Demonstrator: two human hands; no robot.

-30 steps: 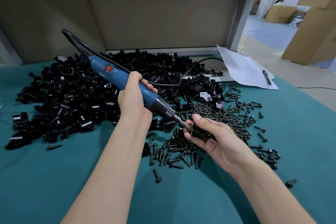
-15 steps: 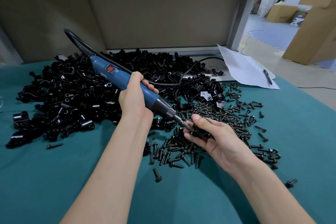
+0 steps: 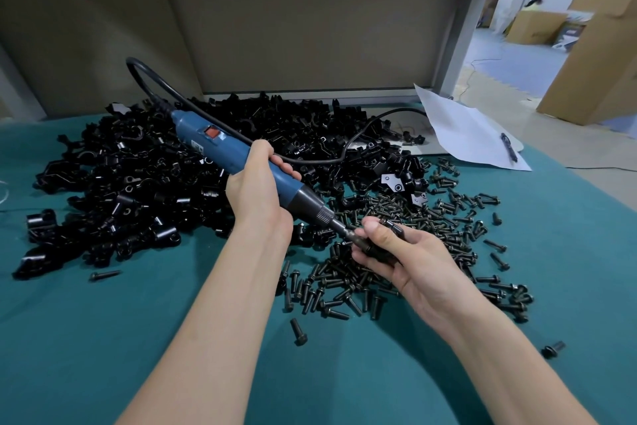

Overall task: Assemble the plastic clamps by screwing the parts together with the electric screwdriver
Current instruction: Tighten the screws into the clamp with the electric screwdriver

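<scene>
Down onto a teal table, wide and cloth-topped. Heaped across the back of it, a big pile of black clamp parts: by the look, light, stiff, glossy plastic, likely slick, so best pinched across the flat sides. Just right of that, touching its edge, a scatter of screws, small, hard, prone to rolling.

Then the electric screwdriver, blue, corded, tilted down to the right. Probably the heaviest item here, rigid, best taken round the barrel near the nose for control. And exactly there, the left hand, wrapped tight round the barrel with fingers fully curled.

Right hand low over the screws, palm up, closed round a clamp with the thumb pressing on top. Smallest of all, the bit, nose-to against that clamp beside the thumb. Seated in a screw head or not, cannot tell.
</scene>
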